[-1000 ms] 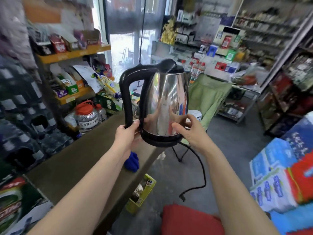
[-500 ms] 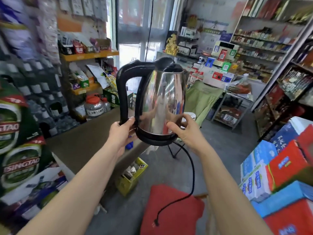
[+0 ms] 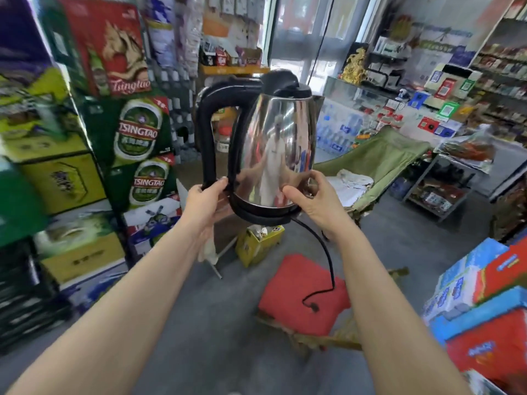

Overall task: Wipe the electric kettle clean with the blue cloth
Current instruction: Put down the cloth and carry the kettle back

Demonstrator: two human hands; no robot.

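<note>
Green and red printed beer cartons [image 3: 138, 135] stand stacked along the left of the frame. Just right of them, at centre, a person's left hand [image 3: 206, 201] curls its fingers round the lower end of the black plastic handle [image 3: 209, 129] of a polished stainless-steel electric kettle [image 3: 273, 155]. The kettle is held upright in the air at mid-frame, above the grey shop floor, with its black lid on. At the kettle's lower right the right hand [image 3: 313, 201] grips the steel wall, thumb in front and fingers wrapped round the far side. A black power cord [image 3: 328, 260] hangs from the kettle's black base and trails down to a red cushion [image 3: 285, 297] at lower centre, where its plug end lies. A yellow cardboard box [image 3: 256, 248] sits on the floor below the kettle. Right of centre stands a green fabric folding chair [image 3: 379, 158]. Blue and red cartons [image 3: 484, 303] fill the lower right corner.
</note>
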